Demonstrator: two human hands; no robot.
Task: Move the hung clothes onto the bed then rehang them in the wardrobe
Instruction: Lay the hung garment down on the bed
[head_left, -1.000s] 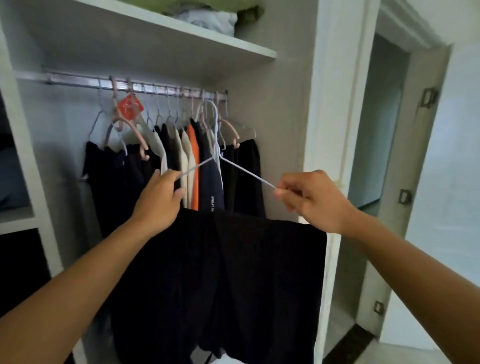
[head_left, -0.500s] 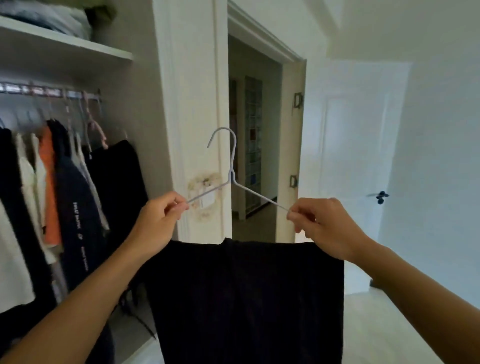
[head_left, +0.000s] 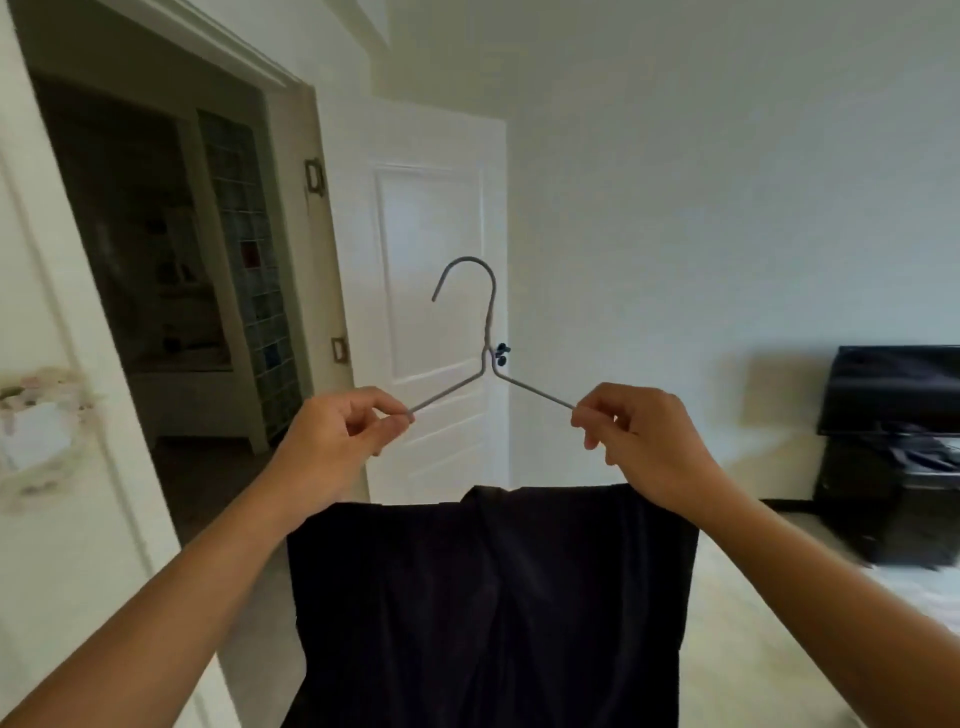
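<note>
A thin grey wire hanger (head_left: 488, 332) is held up in front of me, hook upward. A black garment (head_left: 488, 608) is draped over its lower bar and hangs straight down. My left hand (head_left: 337, 436) pinches the hanger's left arm, and my right hand (head_left: 639, 441) pinches its right arm. The hanger's bottom bar is hidden under the cloth. The wardrobe and its rail are out of view.
An open doorway (head_left: 171, 291) into a dark room lies at the left, with a white door (head_left: 431, 291) swung back against the wall behind the hanger. A black object (head_left: 888, 447) stands at the right. A pale surface (head_left: 779, 613) spreads at the lower right.
The hanger with the black garment came off the wardrobe rail and I turned right with it. The wardrobe has left the view; the door, wall and black object came in.
</note>
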